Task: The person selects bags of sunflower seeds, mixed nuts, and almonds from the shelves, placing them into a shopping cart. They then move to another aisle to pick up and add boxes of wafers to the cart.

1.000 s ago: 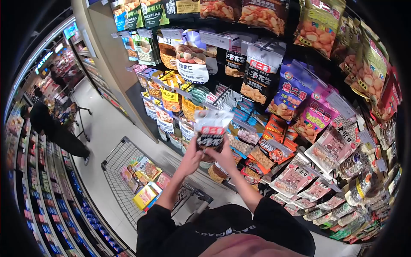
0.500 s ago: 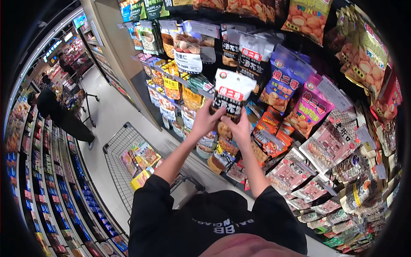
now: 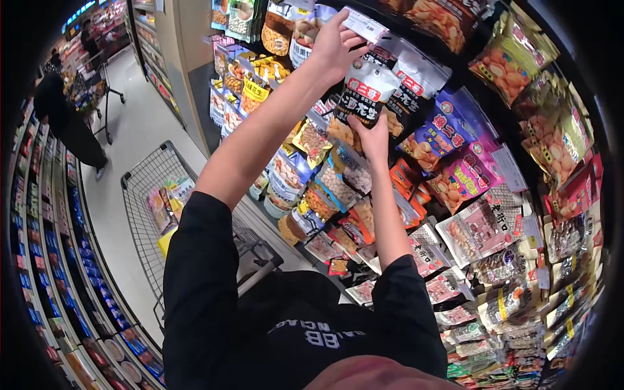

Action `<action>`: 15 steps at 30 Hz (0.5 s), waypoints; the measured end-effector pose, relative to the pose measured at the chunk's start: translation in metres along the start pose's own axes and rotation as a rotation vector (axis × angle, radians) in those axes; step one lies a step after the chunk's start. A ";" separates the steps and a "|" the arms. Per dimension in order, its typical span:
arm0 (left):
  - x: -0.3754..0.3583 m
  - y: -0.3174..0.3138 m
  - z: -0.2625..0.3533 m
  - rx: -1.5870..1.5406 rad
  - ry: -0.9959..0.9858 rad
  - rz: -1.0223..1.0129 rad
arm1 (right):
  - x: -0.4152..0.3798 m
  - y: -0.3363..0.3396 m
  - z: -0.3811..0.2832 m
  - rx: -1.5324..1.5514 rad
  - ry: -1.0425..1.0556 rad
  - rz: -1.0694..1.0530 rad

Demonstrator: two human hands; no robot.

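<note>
My right hand (image 3: 372, 135) grips the lower part of a black-and-white bag of peanuts (image 3: 368, 94), its thumb across the front. The bag is upright, close against similar black-and-white bags (image 3: 416, 78) on the rack. Higher up, my left hand (image 3: 333, 47) is at a white price tag (image 3: 365, 26), with its fingers around the tag's left end. The tag hangs just above the bag in this view. To the right of the held bag are purple peanut bags (image 3: 439, 133) and pink ones (image 3: 465, 175).
A wire shopping cart (image 3: 140, 188) with several packages stands at my left. Beyond it in the aisle, a person in dark clothes (image 3: 62, 120) stands near another cart (image 3: 107, 97). Shelves of packaged goods (image 3: 71, 260) line the far left. More snack bags (image 3: 484, 224) hang at the right.
My left hand has let go of the peanut bag and moved up to the price tag. The bag, now in my right hand alone, is closer to the rack. The view has shifted to the right.
</note>
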State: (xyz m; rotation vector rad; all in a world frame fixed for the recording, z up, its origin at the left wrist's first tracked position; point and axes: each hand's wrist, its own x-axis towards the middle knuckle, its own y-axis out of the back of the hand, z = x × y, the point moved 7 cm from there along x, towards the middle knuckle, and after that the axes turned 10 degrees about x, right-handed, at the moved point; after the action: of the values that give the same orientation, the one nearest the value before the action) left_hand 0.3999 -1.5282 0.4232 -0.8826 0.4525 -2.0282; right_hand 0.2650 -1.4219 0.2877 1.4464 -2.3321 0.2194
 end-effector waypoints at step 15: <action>0.016 0.006 0.058 0.110 0.051 -0.094 | 0.061 -0.063 -0.042 0.118 0.104 -0.064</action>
State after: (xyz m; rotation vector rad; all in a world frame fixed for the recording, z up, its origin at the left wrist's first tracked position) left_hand 0.4396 -1.5440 0.4662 -0.8001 0.3291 -2.1433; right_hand 0.3073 -1.4868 0.3463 1.5249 -2.2188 0.4103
